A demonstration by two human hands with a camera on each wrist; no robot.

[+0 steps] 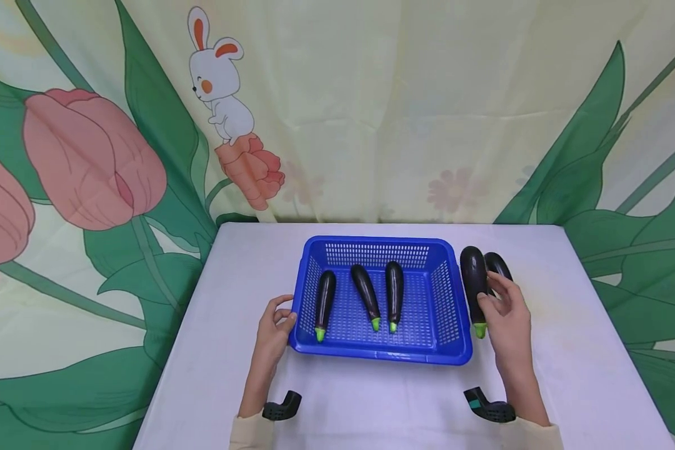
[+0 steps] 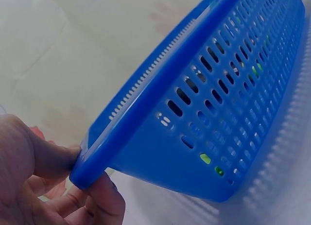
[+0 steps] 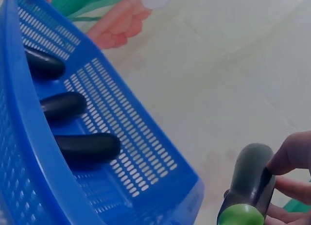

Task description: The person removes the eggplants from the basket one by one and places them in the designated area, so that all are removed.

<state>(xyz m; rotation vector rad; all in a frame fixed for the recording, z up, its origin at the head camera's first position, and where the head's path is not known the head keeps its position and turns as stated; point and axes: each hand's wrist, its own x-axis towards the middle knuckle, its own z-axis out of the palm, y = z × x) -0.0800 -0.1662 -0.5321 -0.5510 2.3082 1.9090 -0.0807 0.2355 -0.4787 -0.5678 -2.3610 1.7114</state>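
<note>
A blue perforated basket (image 1: 371, 357) stands on the white table, holding three dark eggplants, one on the left (image 1: 325, 300), one in the middle (image 1: 365, 292) and one farther right (image 1: 394, 292). My left hand (image 1: 274, 334) pinches the basket's left rim (image 2: 116, 132) between thumb and fingers. Just right of the basket, my right hand (image 1: 507, 319) grips an eggplant (image 1: 474, 281) by its side, its green end toward me; the right wrist view shows this eggplant (image 3: 250, 179) outside the basket. Another eggplant (image 1: 498, 265) lies behind the right fingers, partly hidden.
The white table (image 1: 337, 406) extends around the basket. Behind it hangs a curtain (image 1: 371, 125) printed with tulips, leaves and a white rabbit. A black wrist device (image 1: 283, 406) is at the left wrist, another (image 1: 489, 407) at the right.
</note>
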